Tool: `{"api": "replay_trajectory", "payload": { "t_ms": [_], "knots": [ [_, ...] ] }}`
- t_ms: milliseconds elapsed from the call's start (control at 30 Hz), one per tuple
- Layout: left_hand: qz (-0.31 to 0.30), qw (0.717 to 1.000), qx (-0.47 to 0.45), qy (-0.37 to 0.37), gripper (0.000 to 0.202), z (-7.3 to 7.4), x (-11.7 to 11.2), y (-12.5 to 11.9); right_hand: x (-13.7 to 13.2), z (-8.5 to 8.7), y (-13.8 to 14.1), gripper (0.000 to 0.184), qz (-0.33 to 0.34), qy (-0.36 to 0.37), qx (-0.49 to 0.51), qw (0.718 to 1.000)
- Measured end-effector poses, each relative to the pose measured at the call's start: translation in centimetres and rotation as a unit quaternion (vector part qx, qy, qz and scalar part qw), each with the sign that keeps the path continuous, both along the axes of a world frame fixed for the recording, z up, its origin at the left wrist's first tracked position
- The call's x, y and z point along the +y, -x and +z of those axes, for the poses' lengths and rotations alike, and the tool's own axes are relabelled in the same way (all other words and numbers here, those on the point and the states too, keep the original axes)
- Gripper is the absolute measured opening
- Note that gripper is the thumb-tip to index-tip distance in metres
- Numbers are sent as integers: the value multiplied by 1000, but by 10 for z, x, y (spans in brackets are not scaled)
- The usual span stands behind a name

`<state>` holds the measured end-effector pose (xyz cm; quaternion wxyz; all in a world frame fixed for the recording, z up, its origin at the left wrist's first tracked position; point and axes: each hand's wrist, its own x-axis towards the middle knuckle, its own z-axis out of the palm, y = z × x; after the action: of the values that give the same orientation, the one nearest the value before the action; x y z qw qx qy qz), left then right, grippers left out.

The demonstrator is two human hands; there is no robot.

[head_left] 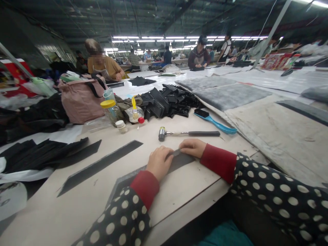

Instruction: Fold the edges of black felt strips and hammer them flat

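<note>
A long dark grey strip point(180, 161) lies on the worn beige table point(84, 205) in front of me. My left hand point(159, 162) is curled with its fingertips pressed on the strip's upper edge. My right hand point(192, 147) is closed beside it, pinching the same edge a little further right. Both arms wear black polka-dot sleeves with red cuffs. Just beyond the hands lies a small hammer point(188, 134) with a black handle. Two more dark strips point(101, 165) lie to the left.
A heap of black cut pieces point(166, 100), a blue brush point(215, 123), a yellow-lidded jar point(111, 112), a glue bottle with a yellow brush point(135, 114) and a pink bag point(80, 100) stand further back. Grey fabric panels point(230, 95) lie right. Other people work at distant tables.
</note>
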<state>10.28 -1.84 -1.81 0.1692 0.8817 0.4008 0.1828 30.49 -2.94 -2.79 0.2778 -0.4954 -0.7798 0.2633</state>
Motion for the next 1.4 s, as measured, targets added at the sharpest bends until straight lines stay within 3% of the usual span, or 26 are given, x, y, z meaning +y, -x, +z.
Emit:
{"api": "replay_trajectory", "payload": {
  "t_ms": [200,433,700,867,1100,1267,1400],
  "knots": [
    [-6,1000,-18,-1,13,-3,1,-3,6,-2,-2,21,96,-76,-38,992],
    [-34,998,-22,-39,13,-6,0,-2,4,1,-1,23,117,-146,-69,980],
    [-58,987,98,-117,18,-2,-7,-3,-6,13,6,24,134,-210,-286,925],
    [-90,975,148,-137,19,3,-10,-3,-21,24,32,20,86,-178,-412,889],
    [-83,996,8,-30,21,-3,5,19,-33,19,52,26,-31,-137,-409,902],
    [-64,997,-51,-9,24,-8,8,35,-33,15,49,24,-35,-156,-385,909],
    [-55,997,-51,-26,26,-11,6,29,-31,15,48,21,-41,-186,-377,906]
  ]
}}
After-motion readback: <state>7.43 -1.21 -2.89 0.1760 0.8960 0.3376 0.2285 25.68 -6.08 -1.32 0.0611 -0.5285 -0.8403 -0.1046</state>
